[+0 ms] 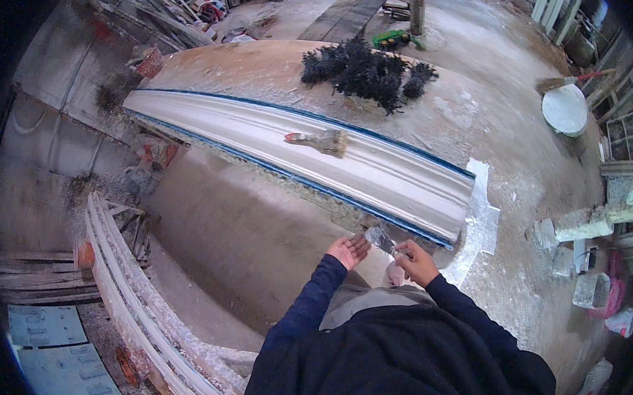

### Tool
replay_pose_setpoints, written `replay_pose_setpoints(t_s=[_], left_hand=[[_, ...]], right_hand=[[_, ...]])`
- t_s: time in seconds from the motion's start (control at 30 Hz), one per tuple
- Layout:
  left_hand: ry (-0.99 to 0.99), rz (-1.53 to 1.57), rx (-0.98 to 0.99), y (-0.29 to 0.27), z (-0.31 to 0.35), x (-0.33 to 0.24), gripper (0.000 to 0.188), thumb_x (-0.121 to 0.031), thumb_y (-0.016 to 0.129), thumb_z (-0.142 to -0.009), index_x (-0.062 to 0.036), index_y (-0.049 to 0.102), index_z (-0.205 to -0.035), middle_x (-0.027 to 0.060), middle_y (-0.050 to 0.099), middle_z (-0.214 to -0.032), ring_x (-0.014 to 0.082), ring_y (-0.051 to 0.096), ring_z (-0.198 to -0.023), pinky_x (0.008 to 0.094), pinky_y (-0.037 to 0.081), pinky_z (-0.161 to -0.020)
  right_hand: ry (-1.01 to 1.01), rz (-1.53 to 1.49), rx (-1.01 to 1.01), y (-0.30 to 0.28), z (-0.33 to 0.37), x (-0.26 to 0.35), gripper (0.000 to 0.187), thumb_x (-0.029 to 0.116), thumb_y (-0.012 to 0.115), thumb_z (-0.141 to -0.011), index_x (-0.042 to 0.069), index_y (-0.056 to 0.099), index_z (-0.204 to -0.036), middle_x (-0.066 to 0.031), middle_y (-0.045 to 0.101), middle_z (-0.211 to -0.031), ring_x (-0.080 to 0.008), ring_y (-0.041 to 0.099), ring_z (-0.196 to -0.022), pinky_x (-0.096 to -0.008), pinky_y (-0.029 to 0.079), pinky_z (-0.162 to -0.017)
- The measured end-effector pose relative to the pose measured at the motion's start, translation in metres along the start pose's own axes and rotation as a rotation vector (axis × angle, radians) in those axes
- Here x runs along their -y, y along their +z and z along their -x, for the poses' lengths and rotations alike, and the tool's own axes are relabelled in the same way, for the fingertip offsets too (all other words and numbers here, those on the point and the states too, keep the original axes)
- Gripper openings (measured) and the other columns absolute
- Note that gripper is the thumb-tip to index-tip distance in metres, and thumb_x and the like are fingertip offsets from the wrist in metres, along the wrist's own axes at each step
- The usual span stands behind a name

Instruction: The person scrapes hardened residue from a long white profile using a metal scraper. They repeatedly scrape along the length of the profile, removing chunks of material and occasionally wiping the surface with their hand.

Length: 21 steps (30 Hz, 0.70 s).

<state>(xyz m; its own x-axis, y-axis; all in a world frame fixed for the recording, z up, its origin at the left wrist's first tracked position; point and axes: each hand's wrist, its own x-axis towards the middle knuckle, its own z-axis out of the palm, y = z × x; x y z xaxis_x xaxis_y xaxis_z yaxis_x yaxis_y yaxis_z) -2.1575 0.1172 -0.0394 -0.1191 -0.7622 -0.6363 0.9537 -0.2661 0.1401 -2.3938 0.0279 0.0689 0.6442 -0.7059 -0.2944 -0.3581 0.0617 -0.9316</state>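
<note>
In front of my body, my right hand (416, 263) pinches a small, shiny, greyish flat piece (380, 239); whether it is a scraper blade or clear plastic, I cannot tell. Just left of it, my left hand (349, 252) is turned palm up with its fingers stretched out, close to the piece's edge. Beyond both hands lies a long white moulding form (398, 177) with grooves along its length and blue edges. A wide brush (320, 141) with pale bristles and a red-tipped handle rests on it.
A heap of dark, tangled fibre (362, 70) sits past the form on the dusty surface. At lower left stands another long, white-crusted moulding (116, 279). To the right are a round white lid-like disc (565, 111), a broom (559, 84) and a clear tub (591, 291).
</note>
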Motion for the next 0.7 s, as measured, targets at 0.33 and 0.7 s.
replay_pose_setpoints(t_s=[0.33, 0.7], left_hand=[[-0.016, 0.076, -0.249, 0.033, -0.013, -0.053, 0.061, -0.042, 0.021, -0.090, 0.0098, 0.046, -0.110, 0.0251, 0.049, -0.115, 0.0389, 0.048, -0.105, 0.0464, 0.036, -0.095], [-0.119, 0.036, -0.232, 0.046, -0.011, -0.062, 0.059, -0.041, 0.021, -0.090, 0.0110, 0.048, -0.100, 0.0260, 0.054, -0.106, 0.0394, 0.050, -0.103, 0.0471, 0.039, -0.092]], right_hand=[[0.176, -0.119, -0.170, 0.041, -0.025, -0.002, 0.019, 0.017, 0.058, -0.080, 0.005, 0.054, -0.094, -0.0045, 0.057, -0.064, -0.0089, 0.051, -0.048, -0.0238, 0.038, -0.038], [0.165, -0.207, -0.283, 0.067, -0.029, -0.017, 0.019, 0.016, 0.057, -0.082, 0.001, 0.055, -0.093, -0.0064, 0.059, -0.065, -0.0070, 0.047, -0.043, -0.0216, 0.036, -0.034]])
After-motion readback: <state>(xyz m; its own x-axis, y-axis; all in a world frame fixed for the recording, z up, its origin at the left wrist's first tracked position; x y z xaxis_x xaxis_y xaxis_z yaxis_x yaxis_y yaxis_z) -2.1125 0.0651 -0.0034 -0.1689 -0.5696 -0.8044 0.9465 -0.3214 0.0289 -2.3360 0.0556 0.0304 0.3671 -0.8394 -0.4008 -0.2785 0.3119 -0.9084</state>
